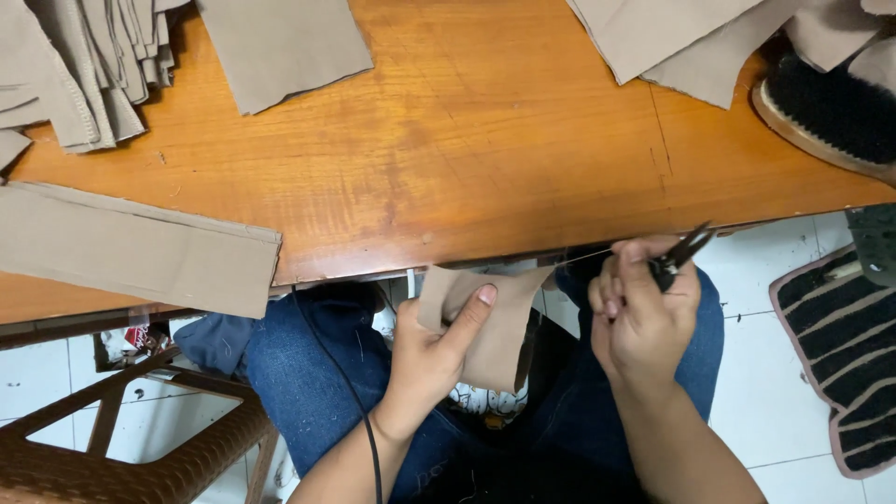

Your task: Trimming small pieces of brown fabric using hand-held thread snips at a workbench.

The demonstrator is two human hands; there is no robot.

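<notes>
Below the near edge of the wooden table (485, 140), a small piece of tan fabric (485, 327) is held over the lap, which is covered by blue jeans (308, 355). It is gripped by the left hand (431, 355), whose fingers are closed around its left side while the thumb is laid flat across its front. Just to the right, the right hand (639, 317) is closed around a pair of small black thread snips (679, 254), whose dark blades are pointed up and to the right, close to the table edge. A thin pale thread (583, 256) is seen stretched between the fabric and the right hand; whether it is touched by the blades cannot be told.

On the table, a long tan strip (131, 247) is laid at the near left, a stack of cut tan pieces (84, 56) is set at the far left, and more tan panels (672, 37) are spread at the far right. A dark brush with a wooden base (821, 112) is placed at the right edge. A brown plastic stool (140, 457) is seen at the near left on the white tiled floor (775, 392), and a striped mat (845, 345) lies at the right.
</notes>
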